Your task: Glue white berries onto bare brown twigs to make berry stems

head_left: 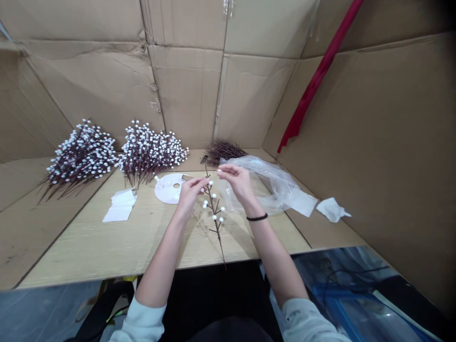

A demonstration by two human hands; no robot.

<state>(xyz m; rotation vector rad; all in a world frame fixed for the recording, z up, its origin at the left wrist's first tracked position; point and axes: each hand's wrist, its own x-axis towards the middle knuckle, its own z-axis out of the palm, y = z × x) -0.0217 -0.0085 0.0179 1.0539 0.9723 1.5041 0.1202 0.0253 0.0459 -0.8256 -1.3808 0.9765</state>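
Note:
My left hand (193, 190) pinches the upper part of a brown artificial berry stem (216, 219). Several white berries sit on its twigs, and a few twigs are bare; its thin lower end points down toward the table's front edge. My right hand (238, 179), with a dark band at the wrist, is raised just right of the stem's top. Between its thumb and fingertips is a small white berry (219, 171), apart from the stem. Behind my left hand lies a white disc (166, 188) with a hole in the middle.
Two piles of white-berried stems (83, 154) stand at the back left. Bare brown stems (225, 151) lie at the back, beside a clear plastic bag (272, 183). White paper (120, 205) and a crumpled tissue (332, 210) lie on the table. Cardboard walls enclose it; a red strip (317, 78) hangs at right.

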